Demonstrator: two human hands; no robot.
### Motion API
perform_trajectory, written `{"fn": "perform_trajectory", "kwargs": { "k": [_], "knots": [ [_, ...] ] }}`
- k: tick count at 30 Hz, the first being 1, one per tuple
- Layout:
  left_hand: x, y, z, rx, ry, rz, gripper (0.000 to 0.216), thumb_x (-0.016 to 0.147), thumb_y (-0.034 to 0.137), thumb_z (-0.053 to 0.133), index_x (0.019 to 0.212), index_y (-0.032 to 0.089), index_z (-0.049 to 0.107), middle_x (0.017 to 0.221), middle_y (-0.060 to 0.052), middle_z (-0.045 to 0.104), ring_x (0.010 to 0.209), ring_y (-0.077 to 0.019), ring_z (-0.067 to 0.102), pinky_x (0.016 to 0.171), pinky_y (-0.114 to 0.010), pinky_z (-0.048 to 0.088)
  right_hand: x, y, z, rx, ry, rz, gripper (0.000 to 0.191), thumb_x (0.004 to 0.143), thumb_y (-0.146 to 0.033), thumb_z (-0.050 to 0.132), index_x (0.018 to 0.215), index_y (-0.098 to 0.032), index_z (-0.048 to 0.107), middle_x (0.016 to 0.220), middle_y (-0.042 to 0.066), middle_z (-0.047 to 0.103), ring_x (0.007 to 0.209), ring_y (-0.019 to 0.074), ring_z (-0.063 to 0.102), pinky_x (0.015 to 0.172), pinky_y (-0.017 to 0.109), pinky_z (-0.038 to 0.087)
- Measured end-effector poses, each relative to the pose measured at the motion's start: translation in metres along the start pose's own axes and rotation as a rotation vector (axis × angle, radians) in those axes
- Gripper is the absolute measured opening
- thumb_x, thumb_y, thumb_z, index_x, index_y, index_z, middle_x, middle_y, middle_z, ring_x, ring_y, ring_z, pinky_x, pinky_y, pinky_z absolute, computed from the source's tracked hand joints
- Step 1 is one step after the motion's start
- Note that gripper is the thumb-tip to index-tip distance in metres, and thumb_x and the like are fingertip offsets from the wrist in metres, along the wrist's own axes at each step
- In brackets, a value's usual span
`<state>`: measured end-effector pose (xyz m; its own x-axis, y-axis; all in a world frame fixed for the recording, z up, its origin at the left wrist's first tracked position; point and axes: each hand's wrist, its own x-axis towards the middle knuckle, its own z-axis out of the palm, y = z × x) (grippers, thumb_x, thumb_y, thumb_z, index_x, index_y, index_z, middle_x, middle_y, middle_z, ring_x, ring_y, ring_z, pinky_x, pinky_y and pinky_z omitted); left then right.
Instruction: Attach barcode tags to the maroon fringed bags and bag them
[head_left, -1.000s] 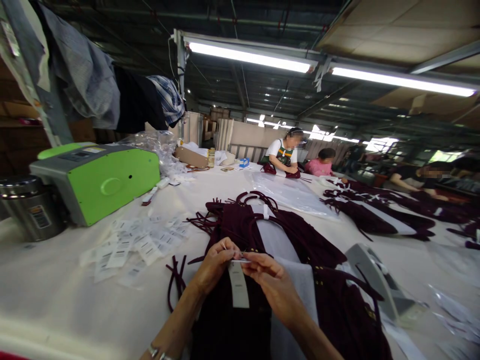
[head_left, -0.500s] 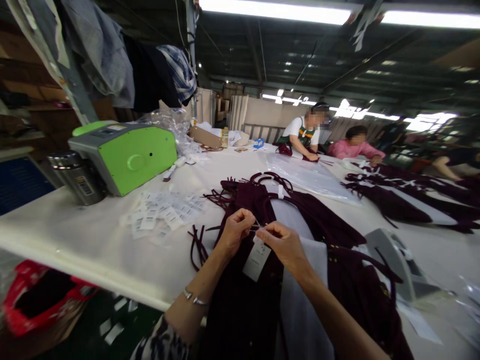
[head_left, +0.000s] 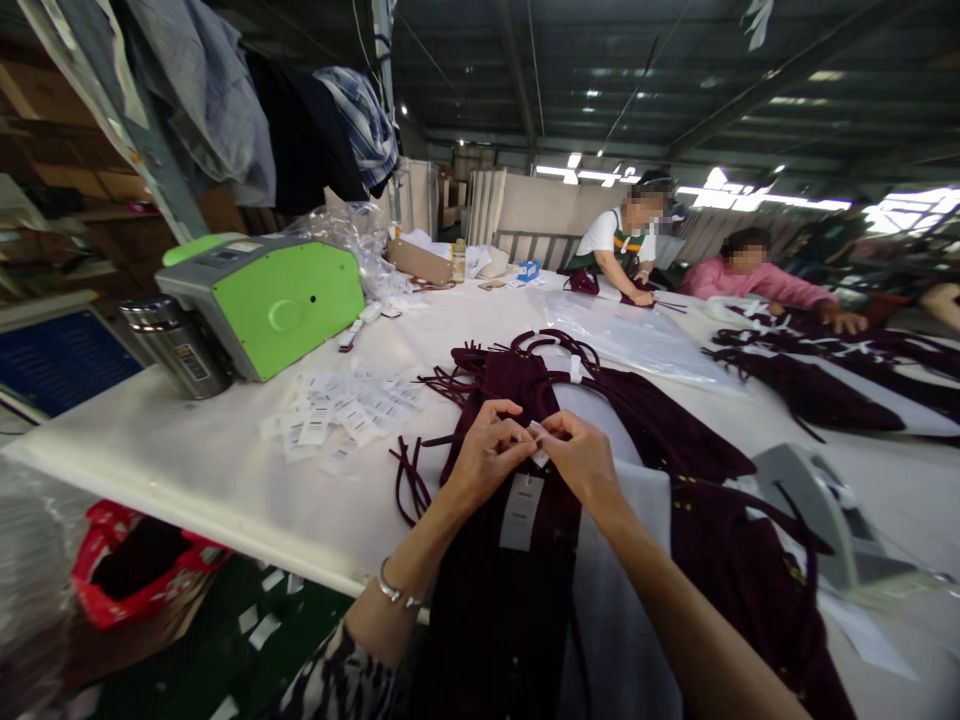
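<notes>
My left hand [head_left: 491,455] and my right hand [head_left: 581,458] meet fingertip to fingertip over a dark burgundy garment [head_left: 495,610]. Both are closed in a pinch around a small white piece [head_left: 538,445], apparently on the string of a hang tag; the string itself is hard to make out. Just below the fingers, the white printed hang tag [head_left: 521,512] lies against the dark cloth. White sheeting [head_left: 626,530] shows along the garment, and burgundy cords [head_left: 409,480] spread out to its left.
Loose printed labels [head_left: 341,415] lie left of the garment. Behind them stand a steel flask [head_left: 180,350] and a green-grey machine [head_left: 289,305]. A grey tape dispenser [head_left: 814,520] sits at right. Two people [head_left: 619,240] work across the table [head_left: 247,500], near more burgundy garments [head_left: 817,385].
My hands have come closer together, and the string stretched between them no longer shows. The hang tag now hangs straighter. The view has shifted slightly; the person in pink has reached an arm rightward.
</notes>
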<state>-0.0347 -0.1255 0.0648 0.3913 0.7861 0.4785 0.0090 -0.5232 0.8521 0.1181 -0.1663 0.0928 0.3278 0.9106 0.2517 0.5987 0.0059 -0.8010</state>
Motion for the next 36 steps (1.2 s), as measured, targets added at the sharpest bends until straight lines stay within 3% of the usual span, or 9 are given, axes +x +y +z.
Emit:
{"fn": "perform_trajectory", "kwargs": {
  "k": [2,6,10,14,17,22,27,31,36],
  "knots": [
    [-0.006,0.004,0.006,0.021,0.015,-0.024,0.017,0.085,0.033,0.066,0.094,0.019,0.071,0.122,-0.009,0.055,0.061,-0.0072,0.048,0.067,-0.028,0.048,0.0,0.005,0.001,0.13,0.04,0.091,0.031,0.074,-0.05,0.068,0.07,-0.019,0.065,0.058,0.001,0.061,0.053,0.0144,0.052,0.047,0.025,0.039],
    [-0.009,0.009,0.014,-0.139,0.101,-0.249,0.053,0.086,0.037,0.064,0.135,0.023,0.05,0.114,-0.009,0.063,0.069,-0.014,0.061,0.051,-0.024,0.049,-0.007,0.005,0.006,0.414,0.001,0.169,0.041,0.075,-0.058,0.069,0.077,-0.018,0.063,0.063,0.001,0.063,0.049,0.0135,0.053,0.041,0.024,0.04],
    [-0.003,0.012,0.004,-0.155,0.048,-0.276,0.029,0.088,0.041,0.06,0.104,0.018,0.069,0.108,-0.008,0.066,0.067,-0.0151,0.062,0.041,-0.021,0.043,-0.019,0.004,0.005,0.514,-0.042,0.122,0.041,0.074,-0.05,0.074,0.096,-0.017,0.067,0.079,0.004,0.069,0.067,0.0181,0.065,0.058,0.028,0.055],
    [-0.008,0.018,-0.01,-0.005,0.328,-0.083,0.017,0.089,0.033,0.062,0.084,0.02,0.073,0.115,-0.007,0.064,0.093,-0.0203,0.062,0.079,-0.03,0.053,-0.032,0.019,-0.009,0.45,-0.045,0.073,0.049,0.076,-0.041,0.073,0.118,-0.018,0.063,0.096,0.007,0.071,0.078,0.0198,0.068,0.071,0.034,0.059],
    [-0.018,0.018,-0.009,-0.005,0.376,-0.071,0.015,0.09,0.032,0.061,0.087,0.022,0.072,0.107,-0.006,0.067,0.104,-0.0221,0.061,0.097,-0.035,0.046,-0.039,0.032,-0.021,0.374,-0.03,0.097,0.044,0.078,-0.043,0.07,0.114,-0.017,0.065,0.091,0.007,0.071,0.074,0.02,0.068,0.069,0.035,0.059],
    [-0.015,0.006,0.002,-0.243,0.237,-0.343,0.029,0.09,0.046,0.058,0.087,0.018,0.065,0.077,-0.001,0.064,0.072,-0.0164,0.061,0.067,-0.027,0.053,-0.035,0.016,-0.018,0.248,0.01,0.045,0.044,0.081,-0.046,0.066,0.115,-0.018,0.067,0.075,0.004,0.069,0.062,0.0176,0.064,0.053,0.028,0.054],
    [-0.004,0.004,0.001,-0.273,0.207,-0.325,0.03,0.087,0.047,0.061,0.087,0.017,0.064,0.076,0.0,0.063,0.069,-0.0141,0.059,0.062,-0.024,0.053,-0.007,-0.014,-0.002,0.216,-0.111,0.0,0.036,0.08,-0.042,0.065,0.107,-0.02,0.073,0.086,0.003,0.073,0.05,0.0105,0.056,0.043,0.022,0.047],
    [0.001,-0.005,-0.004,-0.236,0.291,-0.295,0.025,0.086,0.041,0.062,0.083,0.017,0.064,0.076,0.0,0.063,0.07,-0.0125,0.058,0.068,-0.024,0.053,0.006,-0.004,-0.004,0.197,-0.168,0.068,0.026,0.079,-0.038,0.062,0.09,-0.017,0.075,0.061,0.0,0.066,0.042,0.0102,0.053,0.04,0.021,0.042],
    [0.007,-0.025,-0.019,-0.663,0.503,-0.475,0.032,0.071,0.042,0.072,0.077,0.018,0.051,0.07,0.002,0.062,0.061,-0.0109,0.06,0.053,-0.021,0.052,-0.002,0.019,-0.012,0.238,-0.069,0.134,0.032,0.077,-0.042,0.064,0.094,-0.016,0.074,0.054,0.0,0.063,0.042,0.0121,0.053,0.04,0.022,0.042]
  ]
}}
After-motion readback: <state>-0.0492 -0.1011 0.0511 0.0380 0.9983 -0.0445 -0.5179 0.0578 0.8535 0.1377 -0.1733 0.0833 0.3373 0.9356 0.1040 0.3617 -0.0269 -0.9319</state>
